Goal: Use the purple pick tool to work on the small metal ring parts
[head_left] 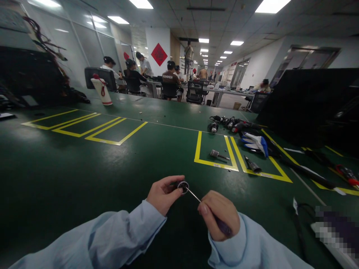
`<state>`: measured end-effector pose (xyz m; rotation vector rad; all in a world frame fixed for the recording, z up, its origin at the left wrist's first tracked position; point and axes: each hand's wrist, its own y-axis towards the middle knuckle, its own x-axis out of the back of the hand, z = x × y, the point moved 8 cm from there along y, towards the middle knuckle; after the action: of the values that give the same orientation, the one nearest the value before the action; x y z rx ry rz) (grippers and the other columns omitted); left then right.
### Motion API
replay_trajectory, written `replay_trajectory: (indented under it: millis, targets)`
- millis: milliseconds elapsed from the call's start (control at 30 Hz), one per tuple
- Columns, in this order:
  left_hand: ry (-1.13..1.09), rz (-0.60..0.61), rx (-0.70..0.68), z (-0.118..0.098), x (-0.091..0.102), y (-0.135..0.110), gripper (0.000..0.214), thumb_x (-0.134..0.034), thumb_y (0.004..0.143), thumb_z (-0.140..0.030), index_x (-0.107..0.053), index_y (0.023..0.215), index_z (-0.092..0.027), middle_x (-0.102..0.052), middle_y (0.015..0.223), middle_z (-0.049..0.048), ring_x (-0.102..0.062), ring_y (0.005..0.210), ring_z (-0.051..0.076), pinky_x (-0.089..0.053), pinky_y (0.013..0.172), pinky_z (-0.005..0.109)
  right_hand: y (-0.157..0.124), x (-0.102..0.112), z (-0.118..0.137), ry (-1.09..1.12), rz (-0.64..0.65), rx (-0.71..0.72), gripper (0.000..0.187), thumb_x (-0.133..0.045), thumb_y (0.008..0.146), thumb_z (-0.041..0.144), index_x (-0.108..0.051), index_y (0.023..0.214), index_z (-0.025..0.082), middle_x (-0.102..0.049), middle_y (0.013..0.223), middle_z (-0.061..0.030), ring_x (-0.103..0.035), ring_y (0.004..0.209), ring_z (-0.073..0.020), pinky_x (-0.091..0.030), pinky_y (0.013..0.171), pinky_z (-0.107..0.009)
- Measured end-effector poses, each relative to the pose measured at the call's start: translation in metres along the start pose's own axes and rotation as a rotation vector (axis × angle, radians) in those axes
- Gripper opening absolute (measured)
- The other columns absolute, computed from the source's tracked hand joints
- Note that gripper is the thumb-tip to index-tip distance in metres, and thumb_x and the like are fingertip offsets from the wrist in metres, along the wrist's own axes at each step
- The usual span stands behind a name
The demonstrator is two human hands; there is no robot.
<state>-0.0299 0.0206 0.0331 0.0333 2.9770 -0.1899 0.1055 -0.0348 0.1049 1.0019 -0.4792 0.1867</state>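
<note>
Between thumb and fingers, my left hand [164, 194] grips a small round part with a metallic rim [183, 184], its open face turned toward me. My right hand [220, 213] is closed around the dark handle of a screwdriver [193, 194]. The thin shaft points up and left, and its tip meets the inside of the round part; the exact contact is too small to make out. Both hands are above the green table [112, 179]. Beyond them, a dark cylindrical part with a thin shaft [218, 154] lies inside a yellow-taped box.
A second cylindrical part [252, 164], a blue-and-white glove [255, 144] and dark cabled tools [231, 123] lie at the right. A red-and-black tool [347, 175] is farther right. A white cup [101, 89] stands far left. Several people sit or stand in the background.
</note>
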Motion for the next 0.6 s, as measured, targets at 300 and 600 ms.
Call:
replay_trajectory:
  millis: [300, 600]
  targets:
    - [0.103, -0.095, -0.118, -0.007, 0.001, -0.006, 0.025, -0.065, 0.054, -0.012, -0.064, 0.078, -0.012, -0.068, 0.079, 0.0052, -0.064, 0.073, 0.018, -0.052, 0.072, 0.03, 0.003, -0.009, 0.009, -0.145, 0.088, 0.027, 0.017, -0.041, 0.075, 0.009, -0.052, 0.062, 0.014, -0.055, 0.053, -0.0057, -0.046, 0.051, -0.0139, -0.036, 0.048, -0.028]
    - [0.138, -0.097, -0.111, -0.006, 0.004, -0.004, 0.024, -0.064, 0.055, -0.014, -0.066, 0.079, -0.012, -0.068, 0.086, 0.0074, -0.064, 0.074, 0.02, -0.053, 0.07, 0.031, -0.001, -0.011, 0.019, -0.218, 0.16, 0.065, 0.018, -0.041, 0.076, 0.012, -0.052, 0.062, 0.016, -0.052, 0.053, -0.0043, -0.046, 0.05, -0.014, -0.035, 0.048, -0.028]
